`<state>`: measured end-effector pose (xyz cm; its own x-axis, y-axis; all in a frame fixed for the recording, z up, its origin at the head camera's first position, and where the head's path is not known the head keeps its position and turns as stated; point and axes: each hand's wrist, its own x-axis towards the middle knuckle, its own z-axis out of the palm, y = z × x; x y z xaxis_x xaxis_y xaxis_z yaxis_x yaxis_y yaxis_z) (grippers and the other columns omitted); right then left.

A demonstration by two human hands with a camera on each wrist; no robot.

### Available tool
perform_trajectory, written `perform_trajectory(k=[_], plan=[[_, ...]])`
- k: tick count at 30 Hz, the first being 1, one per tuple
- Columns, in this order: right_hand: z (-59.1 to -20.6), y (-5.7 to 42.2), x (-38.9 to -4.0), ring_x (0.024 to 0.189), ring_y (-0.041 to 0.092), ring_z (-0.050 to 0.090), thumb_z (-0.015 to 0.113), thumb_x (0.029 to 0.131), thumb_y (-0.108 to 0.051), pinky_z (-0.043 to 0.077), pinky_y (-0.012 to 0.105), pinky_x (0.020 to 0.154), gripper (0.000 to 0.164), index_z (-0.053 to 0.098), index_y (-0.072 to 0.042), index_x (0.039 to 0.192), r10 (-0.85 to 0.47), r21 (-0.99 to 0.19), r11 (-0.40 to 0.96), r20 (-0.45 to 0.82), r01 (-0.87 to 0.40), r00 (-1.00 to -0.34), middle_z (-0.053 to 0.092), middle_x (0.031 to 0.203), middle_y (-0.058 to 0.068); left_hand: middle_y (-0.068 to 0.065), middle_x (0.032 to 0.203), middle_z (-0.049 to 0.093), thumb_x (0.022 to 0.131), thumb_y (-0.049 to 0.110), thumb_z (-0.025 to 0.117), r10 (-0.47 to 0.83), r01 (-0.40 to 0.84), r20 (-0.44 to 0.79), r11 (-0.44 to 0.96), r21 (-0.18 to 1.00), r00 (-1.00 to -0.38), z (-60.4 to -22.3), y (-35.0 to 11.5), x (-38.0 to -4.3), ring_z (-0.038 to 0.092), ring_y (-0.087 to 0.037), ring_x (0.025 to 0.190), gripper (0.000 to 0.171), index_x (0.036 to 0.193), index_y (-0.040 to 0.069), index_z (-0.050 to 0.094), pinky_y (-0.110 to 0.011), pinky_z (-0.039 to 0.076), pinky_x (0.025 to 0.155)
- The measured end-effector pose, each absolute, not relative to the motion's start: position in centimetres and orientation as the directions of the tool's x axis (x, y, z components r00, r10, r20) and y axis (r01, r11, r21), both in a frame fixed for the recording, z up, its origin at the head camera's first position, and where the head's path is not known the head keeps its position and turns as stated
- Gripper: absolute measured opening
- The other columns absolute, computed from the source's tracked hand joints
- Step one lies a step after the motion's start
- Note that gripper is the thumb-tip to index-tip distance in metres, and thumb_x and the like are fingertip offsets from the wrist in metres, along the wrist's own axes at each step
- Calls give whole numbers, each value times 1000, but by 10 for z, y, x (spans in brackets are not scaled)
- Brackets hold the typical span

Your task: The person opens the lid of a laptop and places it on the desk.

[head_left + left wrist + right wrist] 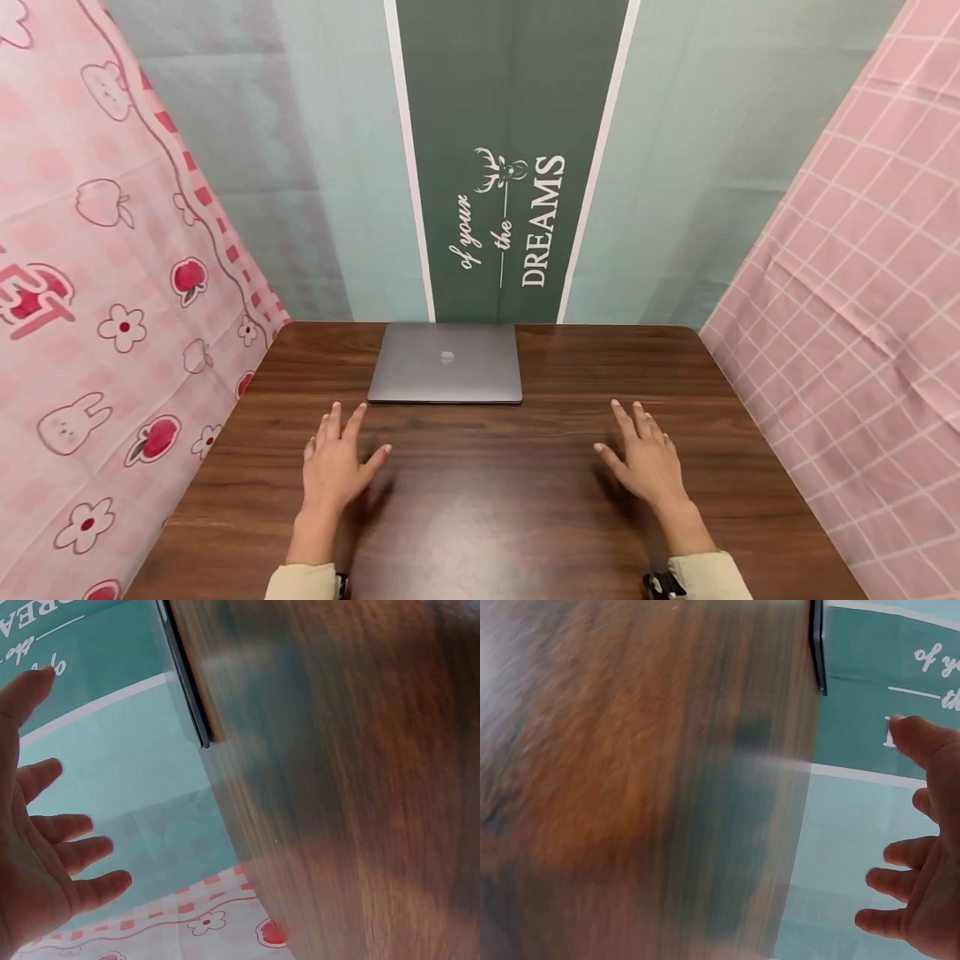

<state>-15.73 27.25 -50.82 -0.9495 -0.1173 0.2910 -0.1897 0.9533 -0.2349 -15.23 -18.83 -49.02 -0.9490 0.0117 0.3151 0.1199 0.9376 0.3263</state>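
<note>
A closed grey laptop (446, 379) with a logo on its lid lies at the back of the table, left of the middle. My left hand (333, 471) is just in front of its left corner, fingers spread and holding nothing. Off to the right of the laptop, my right hand (651, 467) hovers with fingers extended, also holding nothing. In the left wrist view my left hand (37, 847) shows its spread fingers, apart from the dark laptop edge (187, 682). The right wrist view shows my right hand (934, 847) below the laptop edge (818, 649), not touching it.
The brown wood-grain table (480, 500) reaches back to a green and teal curtain (502, 100) with white lettering. A pink patterned cloth (97, 333) hangs along the left side, and a pink checked cloth (862, 292) along the right. Dark bands sit at both wrists.
</note>
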Motion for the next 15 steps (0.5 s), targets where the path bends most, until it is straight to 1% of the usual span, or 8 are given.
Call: perform_trajectory(k=[3, 4, 6, 8, 10, 15], plan=[[-506, 271, -159, 109, 53, 44, 65, 86, -37, 36, 66, 79, 70, 37, -4, 140, -117, -250, 949, 293, -194, -949, 36, 135, 34, -28, 131, 43, 76, 44, 71, -1, 111, 318, 935, 337, -948, -487, -190, -152, 42, -45, 116, 72, 133, 6, 49, -63, 35, 84], [-506, 270, -159, 102, 53, 49, 66, 86, -34, 38, 64, 76, 68, 39, -3, 139, -118, -260, 945, 293, -198, -949, 38, 132, 34, -28, 127, 47, 76, 43, 71, -5, 111, 322, 934, 340, -947, -486, -191, -152, 46, -45, 112, 70, 130, 5, 51, -62, 37, 81], [-505, 269, -160, 88, 50, 55, 67, 86, -30, 43, 60, 69, 63, 42, -1, 136, -127, -280, 937, 289, -211, -949, 44, 127, 34, -26, 119, 53, 77, 41, 72, -11, 105, 320, 933, 343, -947, -485, -192, -151, 52, -44, 105, 64, 126, 4, 55, -59, 39, 78], [-505, 267, -160, 81, 46, 58, 68, 85, -26, 44, 57, 65, 59, 45, 0, 133, -134, -301, 928, 284, -222, -949, 49, 123, 31, -25, 114, 56, 78, 39, 71, -14, 99, 315, 934, 342, -949, -484, -193, -151, 55, -44, 99, 59, 122, 4, 59, -58, 41, 75], [-503, 265, -161, 77, 44, 59, 68, 85, -25, 45, 55, 64, 56, 48, 1, 131, -142, -317, 921, 268, -227, -953, 52, 120, 29, -25, 110, 58, 78, 37, 71, -13, 95, 306, 937, 337, -952, -482, -194, -150, 56, -43, 96, 54, 119, 4, 61, -57, 41, 72], [-502, 261, -163, 88, 46, 58, 67, 85, -26, 44, 57, 69, 53, 51, 0, 129, -137, -340, 917, 224, -209, -965, 53, 119, 26, -25, 112, 57, 78, 34, 70, 4, 83, 229, 938, 337, -973, -477, -197, -145, 55, -45, 98, 51, 119, 5, 61, -59, 40, 73]])
